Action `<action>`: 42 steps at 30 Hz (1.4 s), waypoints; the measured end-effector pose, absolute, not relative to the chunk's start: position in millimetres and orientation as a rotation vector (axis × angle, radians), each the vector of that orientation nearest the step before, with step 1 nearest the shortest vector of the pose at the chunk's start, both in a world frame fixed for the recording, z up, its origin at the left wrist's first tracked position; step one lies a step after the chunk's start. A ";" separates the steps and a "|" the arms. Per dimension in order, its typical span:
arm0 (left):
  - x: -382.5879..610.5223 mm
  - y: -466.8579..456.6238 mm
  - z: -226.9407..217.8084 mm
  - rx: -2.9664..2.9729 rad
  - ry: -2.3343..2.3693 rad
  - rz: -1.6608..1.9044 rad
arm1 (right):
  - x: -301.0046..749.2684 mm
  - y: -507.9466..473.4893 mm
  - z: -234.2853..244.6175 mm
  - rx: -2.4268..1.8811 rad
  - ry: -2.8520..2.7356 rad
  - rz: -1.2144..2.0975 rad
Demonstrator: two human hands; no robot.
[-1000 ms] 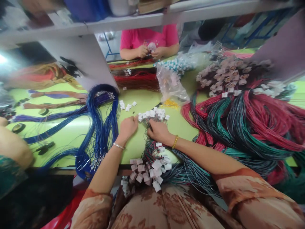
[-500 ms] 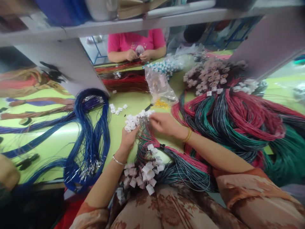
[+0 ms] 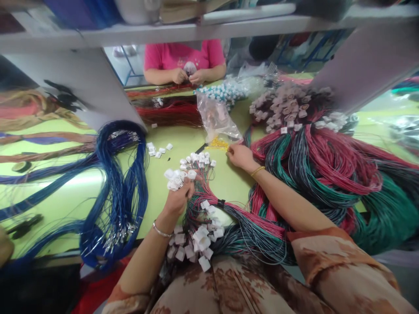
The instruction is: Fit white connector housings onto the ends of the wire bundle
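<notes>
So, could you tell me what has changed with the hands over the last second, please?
The left hand closed on a bunch of tagged cords and drew it back toward the person. The right hand left that bunch and moved out to the yellow bits beside the plastic bag; whether it grips anything is unclear. The blue cords and the red and green pile stayed put.

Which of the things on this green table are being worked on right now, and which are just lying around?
In hand: left hand grips the tagged cord bundle; right hand sits beside the yellow bits.
Lying about: blue cords, loose white tags, plastic bag, big red and green cord pile.
</notes>
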State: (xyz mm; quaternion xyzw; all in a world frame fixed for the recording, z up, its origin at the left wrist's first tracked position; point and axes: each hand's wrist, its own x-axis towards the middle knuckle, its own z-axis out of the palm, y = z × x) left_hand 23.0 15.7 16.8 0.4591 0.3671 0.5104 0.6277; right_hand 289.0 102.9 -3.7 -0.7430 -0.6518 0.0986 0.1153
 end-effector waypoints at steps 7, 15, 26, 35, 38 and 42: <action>24.6 14.8 18.1 0.932 0.869 1.213 | 280.2 91.0 1.7 -1.681 -1.602 0.725; 24.3 12.2 9.4 0.819 0.963 1.280 | 227.6 69.7 29.6 -1.047 -1.020 1.649; 24.3 13.8 10.2 0.754 0.913 1.307 | 205.1 44.2 47.5 -0.896 -1.325 1.612; 22.4 13.0 14.3 0.885 0.900 1.308 | 191.7 25.2 55.4 -0.898 -1.897 0.649; 21.7 12.9 15.3 0.933 0.923 1.340 | 188.6 25.3 52.9 -0.830 -1.950 0.516; 21.1 12.4 16.0 0.957 0.934 1.358 | 187.8 23.3 53.8 -0.897 -1.940 0.556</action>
